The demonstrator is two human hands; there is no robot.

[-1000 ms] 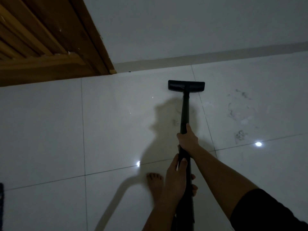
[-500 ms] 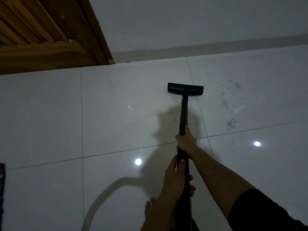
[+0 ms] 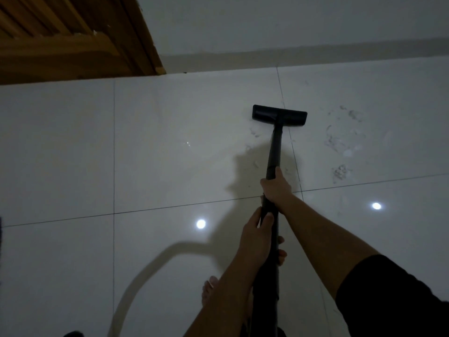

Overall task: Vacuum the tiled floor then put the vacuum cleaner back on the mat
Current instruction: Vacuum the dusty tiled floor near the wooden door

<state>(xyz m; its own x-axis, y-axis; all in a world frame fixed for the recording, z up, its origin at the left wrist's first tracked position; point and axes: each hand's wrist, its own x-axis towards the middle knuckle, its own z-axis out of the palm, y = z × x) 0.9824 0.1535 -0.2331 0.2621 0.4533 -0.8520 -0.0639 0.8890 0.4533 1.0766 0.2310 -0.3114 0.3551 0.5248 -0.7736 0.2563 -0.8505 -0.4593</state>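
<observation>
The black vacuum wand (image 3: 274, 152) runs from my hands out to its flat black floor head (image 3: 279, 115), which rests on the glossy white tiled floor (image 3: 170, 147). My right hand (image 3: 277, 188) grips the wand higher up, towards the head. My left hand (image 3: 257, 237) grips it just below, thumb on top. Dust and hair smudges (image 3: 342, 139) lie on the tile to the right of the head. The vacuum's body is hidden. A dark strip (image 3: 0, 229) at the far left edge may be the mat.
A wooden door and frame (image 3: 73, 37) stand at the back left, beside a white wall with a grey skirting (image 3: 291, 57). My bare foot (image 3: 210, 288) is on the tile under my left arm. Ceiling lights reflect off the floor (image 3: 201, 224).
The floor head has been drawn back from the wall across the tile, then pushed slightly forward. My foot has stepped backward. Both hands keep their grip.
</observation>
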